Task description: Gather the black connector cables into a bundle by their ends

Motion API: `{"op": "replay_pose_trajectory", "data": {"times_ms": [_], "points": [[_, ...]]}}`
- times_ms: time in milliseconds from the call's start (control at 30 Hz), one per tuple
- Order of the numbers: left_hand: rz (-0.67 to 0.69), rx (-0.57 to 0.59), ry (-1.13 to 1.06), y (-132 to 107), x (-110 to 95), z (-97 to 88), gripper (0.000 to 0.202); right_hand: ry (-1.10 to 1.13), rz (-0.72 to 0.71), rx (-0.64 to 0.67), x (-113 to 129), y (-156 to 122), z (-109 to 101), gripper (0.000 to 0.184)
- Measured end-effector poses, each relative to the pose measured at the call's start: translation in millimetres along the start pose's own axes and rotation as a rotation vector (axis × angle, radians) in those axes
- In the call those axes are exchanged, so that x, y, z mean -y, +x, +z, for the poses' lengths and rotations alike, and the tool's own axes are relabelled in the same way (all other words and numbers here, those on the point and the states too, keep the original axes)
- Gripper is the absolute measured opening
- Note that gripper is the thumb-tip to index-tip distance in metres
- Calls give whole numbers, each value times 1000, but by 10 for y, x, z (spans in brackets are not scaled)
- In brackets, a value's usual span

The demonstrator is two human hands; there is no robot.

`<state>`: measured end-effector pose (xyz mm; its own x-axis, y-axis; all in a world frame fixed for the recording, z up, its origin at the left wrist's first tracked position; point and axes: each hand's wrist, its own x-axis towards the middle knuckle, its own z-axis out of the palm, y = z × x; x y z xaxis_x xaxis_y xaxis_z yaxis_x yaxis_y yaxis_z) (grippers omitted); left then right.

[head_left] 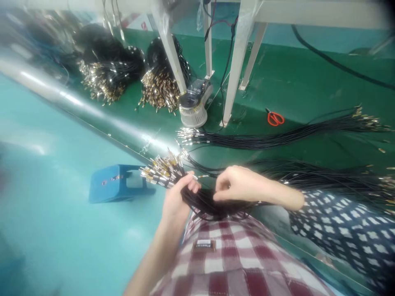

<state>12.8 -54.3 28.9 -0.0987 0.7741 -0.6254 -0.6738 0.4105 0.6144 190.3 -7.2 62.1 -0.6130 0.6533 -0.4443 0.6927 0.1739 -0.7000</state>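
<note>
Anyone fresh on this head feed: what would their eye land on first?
Probably the bundle of black cables at bottom centre, its shiny metal ends fanning out past the left hand that grips it, with the right hand close by. Next, likely the red-handled scissors on the green surface, right of centre, and the blue stool at left.

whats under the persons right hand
Black cables show along the lower edge of the right hand, part of the bunch gripped in the left hand. Whatever lies directly beneath the right hand is covered and cannot be seen.
</note>
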Motion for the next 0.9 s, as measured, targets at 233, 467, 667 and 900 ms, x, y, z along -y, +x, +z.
{"op": "replay_pose_trajectory", "data": {"times_ms": [233,467,667,900], "points": [[-39,15,-113,106,12,-119,7,-255,63,-15,-859,-567,358,12],[-60,34,-95,74,-3,-47,12,9,56,-4,-817,-385,209,29],[-33,41,-94,66,22,-104,27,397,-99,-96,-88,77,272,30],[-159,79,-18,92,10,-349,23,397,-141,51,50,442,360,33]]}}
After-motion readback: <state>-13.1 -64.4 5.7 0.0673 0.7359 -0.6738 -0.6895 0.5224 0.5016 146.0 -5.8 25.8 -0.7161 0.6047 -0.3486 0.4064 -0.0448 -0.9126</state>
